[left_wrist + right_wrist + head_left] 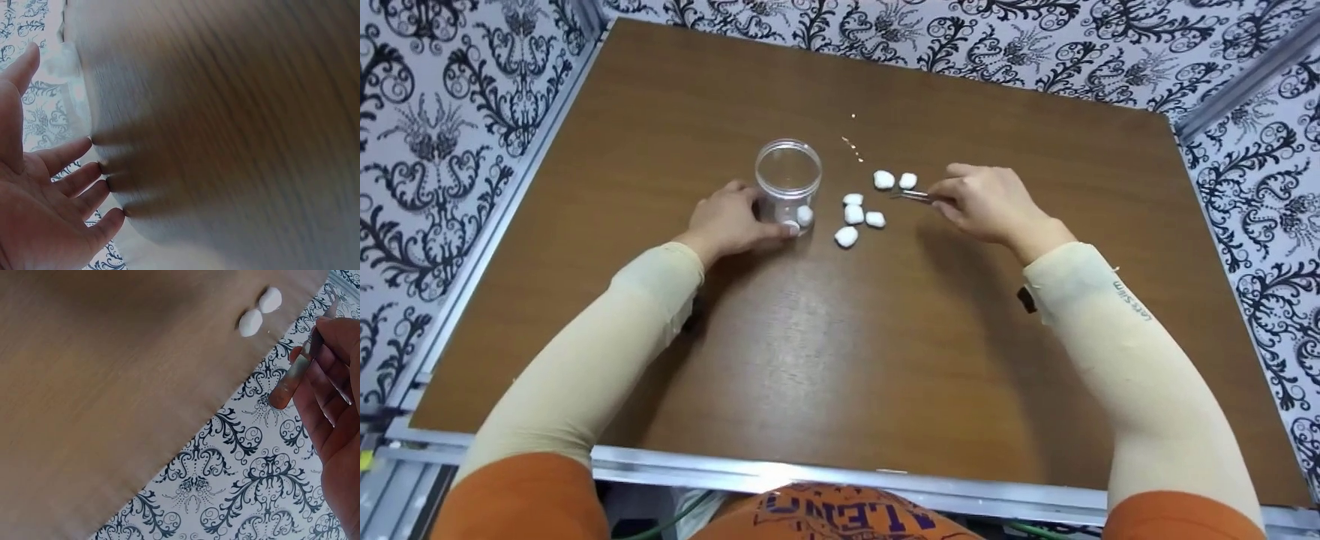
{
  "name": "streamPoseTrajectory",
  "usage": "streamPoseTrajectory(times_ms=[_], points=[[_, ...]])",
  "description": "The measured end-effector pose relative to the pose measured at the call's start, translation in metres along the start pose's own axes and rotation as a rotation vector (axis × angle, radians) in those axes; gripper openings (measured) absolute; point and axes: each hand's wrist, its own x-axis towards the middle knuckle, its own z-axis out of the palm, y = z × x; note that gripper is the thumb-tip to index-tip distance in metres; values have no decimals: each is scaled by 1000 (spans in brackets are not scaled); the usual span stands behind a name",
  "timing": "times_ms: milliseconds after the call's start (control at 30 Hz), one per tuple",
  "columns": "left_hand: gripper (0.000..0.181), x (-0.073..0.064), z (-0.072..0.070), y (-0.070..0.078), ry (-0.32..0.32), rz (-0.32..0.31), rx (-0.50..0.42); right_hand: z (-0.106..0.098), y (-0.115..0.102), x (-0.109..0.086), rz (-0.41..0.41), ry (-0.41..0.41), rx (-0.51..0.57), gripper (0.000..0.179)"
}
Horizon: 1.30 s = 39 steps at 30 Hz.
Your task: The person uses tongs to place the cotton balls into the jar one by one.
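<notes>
A clear open-topped jar (789, 180) stands on the table with white cotton balls (805, 216) at its bottom. My left hand (735, 219) rests beside the jar's lower part, thumb in front of it; in the left wrist view its fingers (76, 181) are spread and fairly straight, tips at the tabletop. Metal tweezers (913, 196) are pinched by my right hand (986, 199), tips pointing left, with no cotton ball between them. Just past the tips lie two cotton balls (884, 179); several more (854, 214) sit between jar and tweezers.
Small pale crumbs (852, 145) trail across the brown table (810, 360) behind the cotton balls. Patterned black-and-white walls (1020, 49) enclose the back and sides. A metal rail (675, 465) runs along the front edge.
</notes>
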Motion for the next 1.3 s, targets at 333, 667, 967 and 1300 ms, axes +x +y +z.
streamPoseTrajectory(times_ms=[333, 667, 967, 1300], points=[[87, -2, -3, -5, 10, 9, -14, 13, -7, 2, -43, -11, -14, 11], [84, -6, -3, -7, 2, 22, -17, 24, -16, 8, -63, -55, -22, 11], [84, 6, -2, 5, -21, 47, 7, 28, -10, -5, -4, -102, -39, 12], [86, 2, -2, -2, -1, 46, -15, 33, -13, 2, -24, -108, -38, 13]])
